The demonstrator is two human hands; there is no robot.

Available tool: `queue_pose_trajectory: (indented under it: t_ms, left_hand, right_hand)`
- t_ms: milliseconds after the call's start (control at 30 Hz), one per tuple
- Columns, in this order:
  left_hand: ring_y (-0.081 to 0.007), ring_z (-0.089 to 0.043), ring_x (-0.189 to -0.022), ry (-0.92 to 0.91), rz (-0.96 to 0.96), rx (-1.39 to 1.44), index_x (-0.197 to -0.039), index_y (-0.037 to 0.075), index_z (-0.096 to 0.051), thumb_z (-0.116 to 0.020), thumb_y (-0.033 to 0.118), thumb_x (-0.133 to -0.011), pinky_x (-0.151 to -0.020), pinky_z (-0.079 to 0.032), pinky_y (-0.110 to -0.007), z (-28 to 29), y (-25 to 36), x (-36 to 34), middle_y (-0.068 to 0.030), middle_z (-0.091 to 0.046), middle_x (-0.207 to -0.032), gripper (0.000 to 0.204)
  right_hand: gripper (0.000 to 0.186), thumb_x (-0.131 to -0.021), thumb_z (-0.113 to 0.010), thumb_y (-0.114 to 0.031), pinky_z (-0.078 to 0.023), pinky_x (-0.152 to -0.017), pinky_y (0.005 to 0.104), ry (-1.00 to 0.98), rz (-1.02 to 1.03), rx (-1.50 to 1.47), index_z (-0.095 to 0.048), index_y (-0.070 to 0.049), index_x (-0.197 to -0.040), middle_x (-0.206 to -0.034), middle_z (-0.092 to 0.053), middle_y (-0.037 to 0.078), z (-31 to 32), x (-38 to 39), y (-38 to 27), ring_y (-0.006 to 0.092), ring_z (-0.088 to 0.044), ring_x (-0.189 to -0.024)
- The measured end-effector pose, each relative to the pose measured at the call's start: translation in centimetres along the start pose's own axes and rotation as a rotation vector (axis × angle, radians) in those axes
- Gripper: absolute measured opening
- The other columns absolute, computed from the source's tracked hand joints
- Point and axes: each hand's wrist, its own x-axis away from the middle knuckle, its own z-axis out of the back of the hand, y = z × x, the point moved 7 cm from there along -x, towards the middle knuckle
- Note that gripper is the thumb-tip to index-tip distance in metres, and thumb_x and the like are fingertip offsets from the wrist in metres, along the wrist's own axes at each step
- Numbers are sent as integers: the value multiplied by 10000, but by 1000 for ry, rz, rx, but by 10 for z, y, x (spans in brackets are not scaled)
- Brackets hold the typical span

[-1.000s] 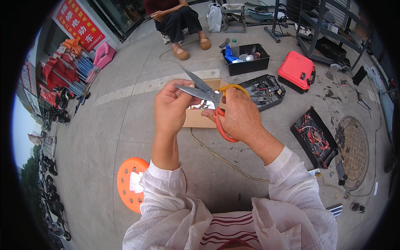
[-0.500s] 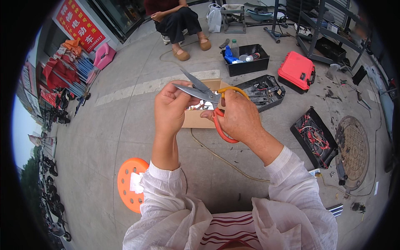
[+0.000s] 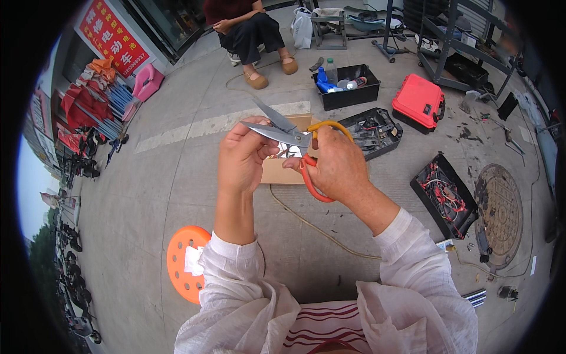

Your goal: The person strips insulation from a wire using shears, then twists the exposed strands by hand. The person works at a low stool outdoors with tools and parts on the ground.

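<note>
A pair of scissors [image 3: 285,134] with steel blades and orange-red and yellow handles is held out in front of me, its blades spread. My right hand [image 3: 338,162] is wrapped round the handles. My left hand [image 3: 240,156] is closed at the blades, thumb and fingertips pinched together beside them. A small dark bit shows at those fingertips, too small to name. Below the hands stands an open cardboard box [image 3: 283,173] with small pieces in it, partly hidden by the scissors and hands.
An orange stool [image 3: 181,268] stands at lower left. Black trays hold bottles [image 3: 354,99], dark parts [image 3: 392,141] and red wires [image 3: 425,200]. A red case [image 3: 417,100] lies at right. A cable [image 3: 321,233] crosses the floor. A person [image 3: 250,41] sits at the far side.
Both hands stay nearly in place with the scissors still spread. My left fingers have shifted slightly along the blades, and the view has moved a little.
</note>
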Motion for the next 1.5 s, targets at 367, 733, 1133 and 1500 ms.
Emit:
queue_pose_trajectory:
  t_ms: [367,733,1133,1500]
  left_hand:
    - [-209,-684,-831,173,-39,-122,-1018,-18,-566,-544,56,-924,-695,-604,-297,-15,2,6,-112,-647,-934,121]
    - [-164,-682,-800,128,-74,-129,-982,-15,-612,-594,80,-913,-703,-591,-278,-15,3,4,-100,-667,-900,119]
    - [-176,-689,-786,118,-79,-109,-981,-22,-610,-565,53,-917,-695,-590,-274,-13,3,2,-119,-675,-904,108]
    - [-163,-684,-771,163,-113,-191,-990,-26,-616,-579,66,-910,-683,-580,-253,-12,-1,2,-112,-675,-893,127]
  right_hand:
    - [716,-654,-751,-620,-483,-661,418,18,-9,20,-506,33,-815,-760,-572,185,7,-3,0,346,-607,-765]
    - [740,-664,-730,-650,-488,-642,417,-52,-54,-33,-519,42,-818,-737,-590,178,-1,-2,4,341,-619,-728]
    - [711,-660,-753,-626,-499,-662,401,-174,-151,-2,-545,14,-892,-813,-634,144,-8,-2,8,314,-648,-748]
    - [722,-684,-748,-607,-480,-702,419,-88,-93,10,-523,38,-918,-861,-593,180,-3,-4,6,334,-609,-834]
